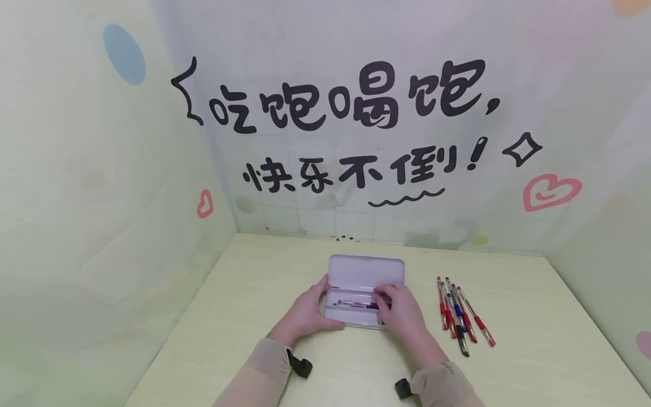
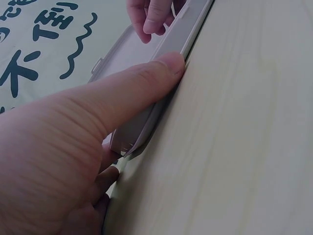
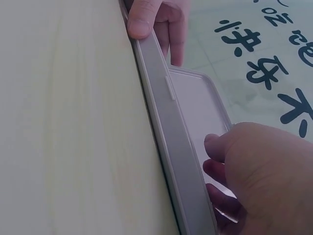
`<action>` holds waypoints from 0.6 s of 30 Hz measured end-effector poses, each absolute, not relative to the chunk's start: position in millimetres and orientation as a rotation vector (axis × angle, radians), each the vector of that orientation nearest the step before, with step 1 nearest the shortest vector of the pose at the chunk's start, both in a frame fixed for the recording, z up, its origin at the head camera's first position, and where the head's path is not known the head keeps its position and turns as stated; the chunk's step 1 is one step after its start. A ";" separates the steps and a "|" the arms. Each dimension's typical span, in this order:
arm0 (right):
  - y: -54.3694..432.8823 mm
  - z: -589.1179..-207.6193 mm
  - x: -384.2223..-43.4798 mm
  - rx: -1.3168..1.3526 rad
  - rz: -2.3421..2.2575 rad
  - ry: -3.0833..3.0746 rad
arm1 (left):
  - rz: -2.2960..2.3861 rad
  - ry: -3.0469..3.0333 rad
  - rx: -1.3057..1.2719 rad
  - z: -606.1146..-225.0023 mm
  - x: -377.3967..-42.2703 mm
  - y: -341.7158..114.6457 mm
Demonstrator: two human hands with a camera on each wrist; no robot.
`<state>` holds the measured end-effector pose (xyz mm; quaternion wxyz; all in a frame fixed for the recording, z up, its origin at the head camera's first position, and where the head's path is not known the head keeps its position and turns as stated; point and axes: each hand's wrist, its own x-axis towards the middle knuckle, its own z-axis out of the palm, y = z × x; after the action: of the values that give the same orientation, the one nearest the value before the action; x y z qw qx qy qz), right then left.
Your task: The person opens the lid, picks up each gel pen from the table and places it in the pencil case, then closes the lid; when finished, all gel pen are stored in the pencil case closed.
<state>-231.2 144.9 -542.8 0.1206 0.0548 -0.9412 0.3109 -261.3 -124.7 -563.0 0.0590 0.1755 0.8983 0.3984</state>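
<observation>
An open, pale metal pencil case [image 1: 366, 271] lies on the table with its lid raised toward the wall. My left hand [image 1: 307, 314] grips its left end, the thumb [image 2: 168, 63] pressing along the front edge and the fingers behind. Inside the case lie slim pens [image 1: 351, 303], one with a red part, their right ends hidden by my right hand [image 1: 402, 311]. That hand is over the right end of the case, fingers loosely bent. In the right wrist view its fingertips [image 3: 214, 147] show just above the front wall [image 3: 171, 132], with no pen visible between them.
To the right of the case lies a loose bunch of several pens [image 1: 458, 316] with red, blue and black grips. The pale wooden table [image 1: 244, 282] meets a printed wall [image 1: 315, 226] behind the case, with side walls left and right.
</observation>
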 end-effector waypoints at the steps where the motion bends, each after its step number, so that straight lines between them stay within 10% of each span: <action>1: 146.7 -542.3 -231.1 0.148 0.917 -2.739 | 1.210 2.718 0.529 -562.8 -261.2 -124.7; 18: 224.8 -545.6 -218.6 -0.142 0.927 -2.456 | 1.188 2.723 0.520 -563.1 -261.2 -123.3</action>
<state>-218.6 224.8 -545.6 0.2536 -0.0522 -0.9036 0.3412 -261.2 -123.3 -563.1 0.0627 0.1721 0.9011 0.3930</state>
